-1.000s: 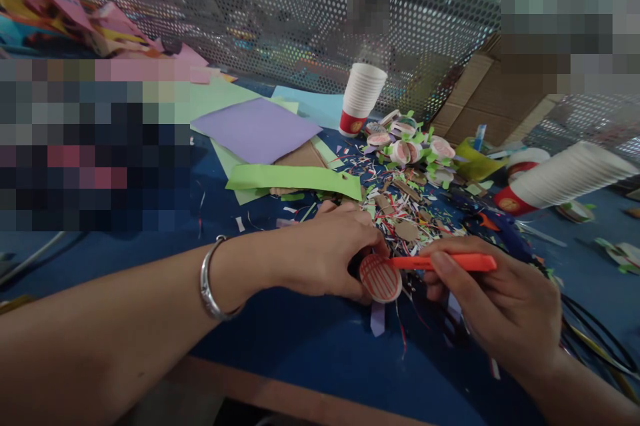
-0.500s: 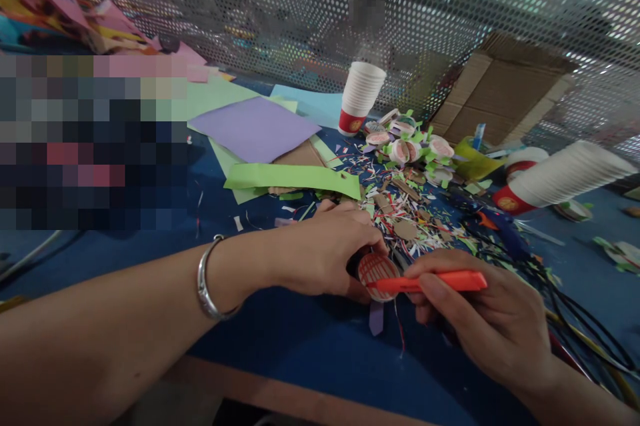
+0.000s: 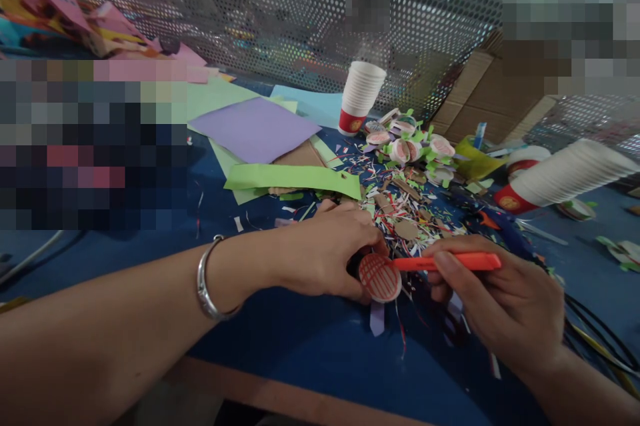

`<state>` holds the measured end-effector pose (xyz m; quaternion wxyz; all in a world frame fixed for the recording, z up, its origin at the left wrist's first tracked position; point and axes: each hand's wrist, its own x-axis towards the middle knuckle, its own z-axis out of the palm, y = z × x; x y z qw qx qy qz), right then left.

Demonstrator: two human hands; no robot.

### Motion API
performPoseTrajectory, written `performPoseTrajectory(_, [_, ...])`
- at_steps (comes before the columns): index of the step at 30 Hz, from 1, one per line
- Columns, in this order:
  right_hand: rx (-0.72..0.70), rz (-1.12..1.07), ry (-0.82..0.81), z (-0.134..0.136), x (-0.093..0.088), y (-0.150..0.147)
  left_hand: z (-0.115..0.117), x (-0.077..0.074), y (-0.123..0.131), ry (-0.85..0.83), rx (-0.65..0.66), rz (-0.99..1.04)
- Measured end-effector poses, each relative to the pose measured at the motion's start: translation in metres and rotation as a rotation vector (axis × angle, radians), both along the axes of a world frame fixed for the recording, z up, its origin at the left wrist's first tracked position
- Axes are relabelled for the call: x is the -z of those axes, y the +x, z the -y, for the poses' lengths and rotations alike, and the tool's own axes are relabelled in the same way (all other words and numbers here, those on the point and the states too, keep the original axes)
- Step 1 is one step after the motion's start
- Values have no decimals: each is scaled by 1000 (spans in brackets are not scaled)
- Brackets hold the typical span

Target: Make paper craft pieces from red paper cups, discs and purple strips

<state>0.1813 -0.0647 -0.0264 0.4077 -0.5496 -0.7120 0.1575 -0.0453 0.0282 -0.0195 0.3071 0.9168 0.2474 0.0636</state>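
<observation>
My left hand [image 3: 335, 253], with a silver bracelet at the wrist, is closed around the edge of a small white paper disc [image 3: 383, 283] marked with red crossing lines. My right hand [image 3: 495, 299] grips a red-orange marker [image 3: 460, 262], its tip at the disc's upper right. A purple paper strip [image 3: 377, 319] shows just below the disc. Beyond my hands, paper and cardboard scraps [image 3: 400, 206] are strewn over the blue table. What lies beneath the disc is hidden by my fingers.
Stacked paper cups [image 3: 361, 99] stand at the back; another cup stack [image 3: 565, 176] lies tilted at right. Several decorated discs [image 3: 405, 139] form a pile. Purple paper [image 3: 255, 127] and a green strip [image 3: 295, 178] lie left. Behind rises a perforated metal panel [image 3: 295, 26]; black cables [image 3: 600, 333] run at right.
My right hand has moved right and slightly up, taking the marker tip from the disc's middle to its upper right. More crossing red lines show. My left hand has stayed in place.
</observation>
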Motion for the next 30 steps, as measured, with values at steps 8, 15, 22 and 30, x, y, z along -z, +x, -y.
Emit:
performPoseTrajectory(8, [-60, -27, 18, 8, -1, -4, 1, -3, 0, 2, -6, -31])
performPoseTrajectory(15, [-179, -68, -10, 9, -2, -13, 1, -1, 0, -10, -3, -8])
performPoseTrajectory(22, [-79, -11, -4, 3, -1, -3, 1, -2, 0, -3, -11, -16])
performPoseTrajectory(30, [0, 1, 35, 4, 0, 2, 1, -4, 0, -20, -15, -23])
